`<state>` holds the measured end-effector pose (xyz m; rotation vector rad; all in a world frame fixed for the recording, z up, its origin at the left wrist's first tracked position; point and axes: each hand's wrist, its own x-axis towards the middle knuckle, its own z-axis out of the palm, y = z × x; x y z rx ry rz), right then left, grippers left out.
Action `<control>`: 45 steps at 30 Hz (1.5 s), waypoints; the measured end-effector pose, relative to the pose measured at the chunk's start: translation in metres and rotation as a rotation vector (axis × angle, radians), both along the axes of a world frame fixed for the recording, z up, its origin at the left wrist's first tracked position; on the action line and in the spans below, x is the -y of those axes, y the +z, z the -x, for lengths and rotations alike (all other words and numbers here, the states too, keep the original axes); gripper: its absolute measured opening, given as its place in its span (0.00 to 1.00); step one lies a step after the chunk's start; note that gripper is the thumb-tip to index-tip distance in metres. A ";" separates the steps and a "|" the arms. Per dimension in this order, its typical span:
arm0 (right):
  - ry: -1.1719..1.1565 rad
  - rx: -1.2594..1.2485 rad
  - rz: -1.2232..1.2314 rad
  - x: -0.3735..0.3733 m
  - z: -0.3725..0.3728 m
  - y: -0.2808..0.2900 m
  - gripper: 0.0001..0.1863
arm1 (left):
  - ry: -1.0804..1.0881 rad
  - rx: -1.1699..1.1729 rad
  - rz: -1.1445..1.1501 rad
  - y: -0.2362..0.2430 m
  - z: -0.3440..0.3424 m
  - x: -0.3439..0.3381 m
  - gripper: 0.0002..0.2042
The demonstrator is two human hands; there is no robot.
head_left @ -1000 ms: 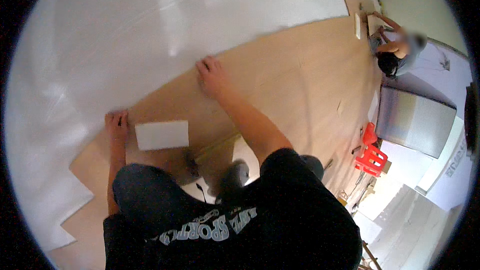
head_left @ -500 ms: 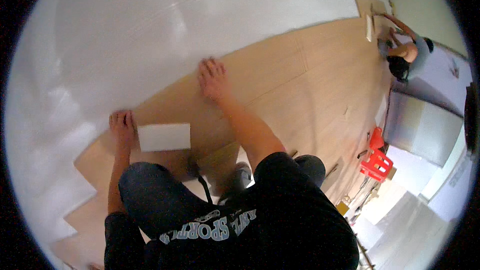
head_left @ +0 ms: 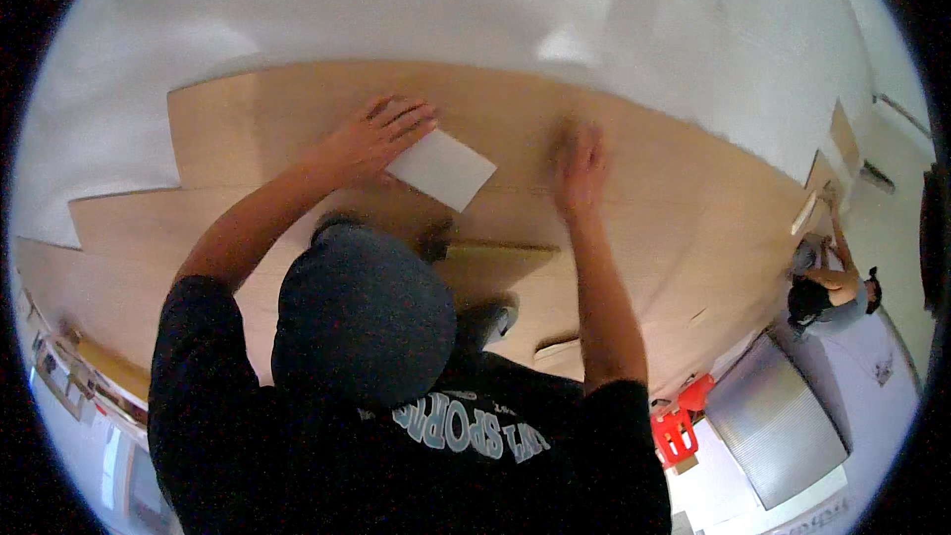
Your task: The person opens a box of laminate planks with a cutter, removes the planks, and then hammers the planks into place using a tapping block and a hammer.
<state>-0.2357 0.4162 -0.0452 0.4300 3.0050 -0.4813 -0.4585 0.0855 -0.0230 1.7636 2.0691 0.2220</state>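
Note:
My left hand (head_left: 381, 142) lies over one end of a flat white rectangular piece (head_left: 446, 170), fingers stretched and slightly apart. The piece rests at a slant on wood-look floor planks (head_left: 674, 163). To its right, my right hand (head_left: 584, 168) hovers over or touches the same planks, its fingers smeared by motion; I cannot tell whether they hold anything. Beyond the planks' far edge spreads a pale, shiny underlay sheet (head_left: 475, 10). A dark object (head_left: 433, 240) beside my knee is partly hidden, near a yellowish strip (head_left: 500, 258).
At the far right, another person (head_left: 827, 302) crouches by the wall near loose plank pieces (head_left: 822, 173). A red plastic stool (head_left: 677, 438) and a ribbed silvery sheet (head_left: 778, 421) stand at the lower right. Stepped plank ends (head_left: 119, 208) lie at the left.
My view has turned, so the planks' far edge now runs across it. My left hand has moved from beside the white piece onto its end. My right hand has come back from the planks' far edge.

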 end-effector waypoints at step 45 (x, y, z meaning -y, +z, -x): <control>-0.158 0.640 -0.413 -0.091 0.197 0.185 0.25 | 0.408 0.254 -0.307 -0.071 0.059 -0.208 0.47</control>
